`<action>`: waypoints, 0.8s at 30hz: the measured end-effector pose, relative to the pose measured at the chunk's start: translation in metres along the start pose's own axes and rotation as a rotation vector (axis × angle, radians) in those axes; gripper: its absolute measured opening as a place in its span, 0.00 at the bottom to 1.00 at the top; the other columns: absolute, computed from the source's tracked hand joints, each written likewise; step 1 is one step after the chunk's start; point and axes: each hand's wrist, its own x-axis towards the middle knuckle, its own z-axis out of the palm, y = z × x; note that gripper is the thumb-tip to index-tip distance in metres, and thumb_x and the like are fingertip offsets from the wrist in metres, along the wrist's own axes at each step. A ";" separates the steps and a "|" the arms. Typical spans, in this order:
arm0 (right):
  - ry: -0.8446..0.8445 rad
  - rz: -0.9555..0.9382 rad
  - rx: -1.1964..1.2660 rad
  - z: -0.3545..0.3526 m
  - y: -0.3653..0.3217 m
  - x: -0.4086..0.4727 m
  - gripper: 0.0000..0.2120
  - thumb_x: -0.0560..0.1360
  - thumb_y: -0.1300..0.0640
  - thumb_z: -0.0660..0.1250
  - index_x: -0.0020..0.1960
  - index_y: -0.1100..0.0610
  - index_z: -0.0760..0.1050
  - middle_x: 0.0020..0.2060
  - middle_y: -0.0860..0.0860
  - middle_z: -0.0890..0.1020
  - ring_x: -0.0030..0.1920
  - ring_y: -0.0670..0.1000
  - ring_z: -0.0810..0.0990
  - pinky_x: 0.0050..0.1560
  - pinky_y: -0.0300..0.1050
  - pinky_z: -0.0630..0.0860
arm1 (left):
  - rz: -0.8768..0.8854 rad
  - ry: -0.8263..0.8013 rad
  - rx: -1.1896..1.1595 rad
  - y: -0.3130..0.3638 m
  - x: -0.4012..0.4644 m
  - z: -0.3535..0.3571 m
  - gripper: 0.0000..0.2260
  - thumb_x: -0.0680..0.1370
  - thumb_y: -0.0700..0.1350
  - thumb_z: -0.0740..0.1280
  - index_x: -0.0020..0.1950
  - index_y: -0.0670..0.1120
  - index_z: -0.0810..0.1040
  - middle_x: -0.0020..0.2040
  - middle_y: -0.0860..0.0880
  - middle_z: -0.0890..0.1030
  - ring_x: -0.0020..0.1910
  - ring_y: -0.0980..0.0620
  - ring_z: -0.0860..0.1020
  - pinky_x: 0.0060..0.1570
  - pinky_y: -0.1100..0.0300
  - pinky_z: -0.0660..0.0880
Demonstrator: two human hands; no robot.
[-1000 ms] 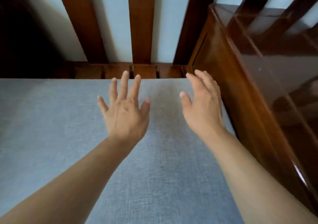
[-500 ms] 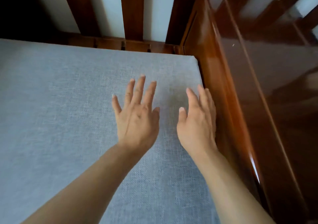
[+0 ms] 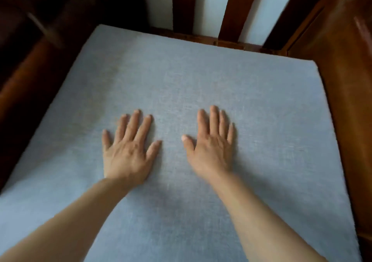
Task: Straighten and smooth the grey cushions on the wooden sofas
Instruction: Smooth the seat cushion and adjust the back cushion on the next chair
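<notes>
Pale blue-white wall (image 3: 209, 5) at the back, showing in strips between dark vertical wooden slats (image 3: 182, 3). Off to the right, a broad glossy reddish-brown wooden armrest (image 3: 340, 64) catches soft light along its face. The left side falls into deep shadow, a dim wooden side rail (image 3: 26, 76) only just readable, blurred.

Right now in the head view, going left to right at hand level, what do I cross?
Dark wooden left armrest → grey cushion → left hand → right hand → glossy wooden right armrest.
</notes>
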 end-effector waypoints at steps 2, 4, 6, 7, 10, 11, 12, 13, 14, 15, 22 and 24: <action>-0.035 -0.001 0.060 -0.021 -0.025 0.019 0.34 0.77 0.43 0.60 0.77 0.56 0.55 0.78 0.57 0.49 0.77 0.56 0.44 0.75 0.56 0.40 | 0.027 0.029 -0.104 -0.006 0.004 -0.022 0.33 0.75 0.66 0.44 0.78 0.56 0.54 0.79 0.55 0.48 0.77 0.53 0.46 0.73 0.43 0.47; 0.221 -0.074 0.197 -0.052 -0.061 0.032 0.27 0.79 0.48 0.60 0.76 0.56 0.59 0.77 0.56 0.53 0.77 0.55 0.47 0.74 0.54 0.41 | -0.035 0.289 -0.229 -0.020 0.000 -0.051 0.26 0.80 0.58 0.52 0.78 0.52 0.57 0.79 0.52 0.52 0.78 0.51 0.48 0.72 0.43 0.46; 0.484 -0.121 0.341 -0.046 -0.102 0.029 0.24 0.78 0.52 0.59 0.73 0.56 0.66 0.75 0.55 0.62 0.76 0.56 0.55 0.74 0.57 0.46 | -0.115 0.472 -0.262 -0.058 -0.017 -0.053 0.25 0.81 0.55 0.53 0.78 0.52 0.57 0.79 0.51 0.53 0.78 0.49 0.50 0.72 0.41 0.47; 0.459 -0.149 0.331 -0.030 -0.119 0.019 0.25 0.77 0.51 0.59 0.73 0.56 0.66 0.74 0.54 0.64 0.75 0.57 0.58 0.73 0.60 0.50 | -0.156 0.392 -0.228 -0.076 -0.028 -0.044 0.26 0.81 0.59 0.50 0.78 0.53 0.54 0.79 0.52 0.51 0.78 0.49 0.48 0.72 0.40 0.47; 0.118 -0.247 0.039 0.042 -0.138 -0.005 0.30 0.74 0.43 0.54 0.73 0.54 0.66 0.74 0.57 0.65 0.74 0.59 0.62 0.70 0.67 0.59 | -0.206 0.030 -0.068 -0.117 -0.052 -0.010 0.31 0.76 0.67 0.40 0.78 0.58 0.43 0.79 0.55 0.42 0.77 0.51 0.40 0.74 0.43 0.44; 0.034 -0.221 0.024 0.051 -0.138 -0.004 0.31 0.74 0.42 0.52 0.74 0.54 0.66 0.74 0.57 0.65 0.74 0.60 0.62 0.71 0.67 0.58 | -0.189 -0.016 -0.065 -0.124 -0.050 -0.005 0.30 0.77 0.66 0.41 0.78 0.59 0.41 0.78 0.55 0.40 0.77 0.52 0.38 0.74 0.44 0.41; -0.007 -0.216 0.003 0.054 -0.139 -0.007 0.32 0.74 0.42 0.51 0.74 0.54 0.65 0.74 0.57 0.64 0.74 0.59 0.61 0.72 0.66 0.56 | -0.167 -0.054 -0.087 -0.129 -0.051 -0.009 0.29 0.78 0.65 0.43 0.77 0.59 0.40 0.78 0.56 0.38 0.76 0.53 0.36 0.74 0.44 0.40; -0.039 -0.214 -0.015 0.048 -0.142 -0.013 0.32 0.75 0.42 0.50 0.75 0.54 0.62 0.75 0.57 0.62 0.75 0.59 0.58 0.73 0.65 0.53 | -0.145 -0.063 -0.126 -0.130 -0.053 -0.017 0.29 0.79 0.64 0.46 0.77 0.59 0.41 0.78 0.56 0.38 0.76 0.53 0.36 0.74 0.44 0.39; -0.045 -0.194 -0.036 0.044 -0.144 -0.017 0.31 0.77 0.42 0.50 0.77 0.54 0.59 0.77 0.56 0.58 0.76 0.58 0.54 0.73 0.63 0.50 | -0.137 -0.060 -0.160 -0.128 -0.055 -0.022 0.29 0.80 0.62 0.49 0.78 0.58 0.42 0.78 0.55 0.39 0.76 0.53 0.37 0.74 0.44 0.41; -0.079 -0.163 -0.049 0.036 -0.150 -0.024 0.30 0.79 0.44 0.51 0.78 0.54 0.55 0.78 0.56 0.52 0.77 0.57 0.49 0.74 0.60 0.46 | -0.146 -0.051 -0.204 -0.127 -0.061 -0.028 0.29 0.80 0.59 0.52 0.78 0.57 0.45 0.79 0.54 0.42 0.77 0.52 0.39 0.73 0.44 0.43; 0.325 -0.233 0.355 -0.009 -0.207 -0.114 0.22 0.78 0.58 0.61 0.71 0.59 0.68 0.74 0.56 0.64 0.75 0.56 0.59 0.74 0.57 0.55 | -0.358 0.478 -0.400 -0.136 -0.166 -0.029 0.26 0.79 0.52 0.55 0.77 0.51 0.57 0.78 0.51 0.57 0.76 0.50 0.54 0.70 0.40 0.45; 0.221 -0.278 0.183 0.030 -0.196 -0.153 0.27 0.76 0.50 0.61 0.74 0.55 0.63 0.75 0.55 0.61 0.75 0.57 0.59 0.73 0.59 0.54 | -0.341 0.229 -0.295 -0.144 -0.193 0.009 0.28 0.78 0.59 0.49 0.78 0.55 0.51 0.79 0.53 0.51 0.77 0.49 0.49 0.70 0.32 0.46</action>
